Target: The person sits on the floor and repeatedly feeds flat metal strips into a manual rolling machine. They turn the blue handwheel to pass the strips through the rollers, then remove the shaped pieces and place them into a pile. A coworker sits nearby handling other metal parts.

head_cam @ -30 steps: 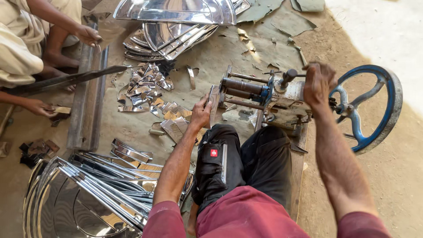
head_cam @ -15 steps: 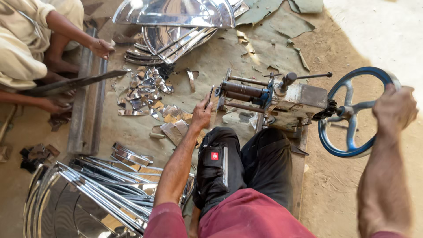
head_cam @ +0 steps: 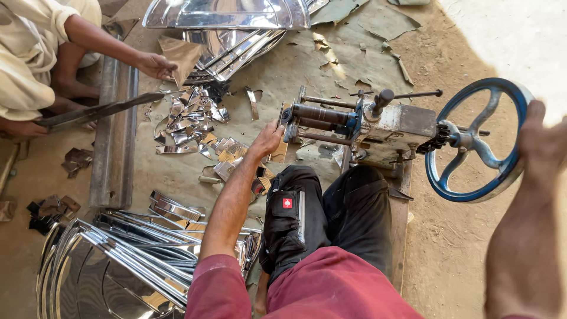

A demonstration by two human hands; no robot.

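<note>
While the left hand point(head_cam: 267, 140) pinches a small metal strip point(head_cam: 277, 150) at the rollers point(head_cam: 322, 113), at nine o'clock of the machine, right hand point(head_cam: 540, 147) closes on the blue wheel point(head_cam: 477, 140) rim at three o'clock. Step judged: feeding; next calls for steady cranking.

Left hand point(head_cam: 267, 139) extended toward 12 o'clock, fingers curled closed; right hand point(head_cam: 540, 146) raised at 3 o'clock, fingers gripping.
</note>
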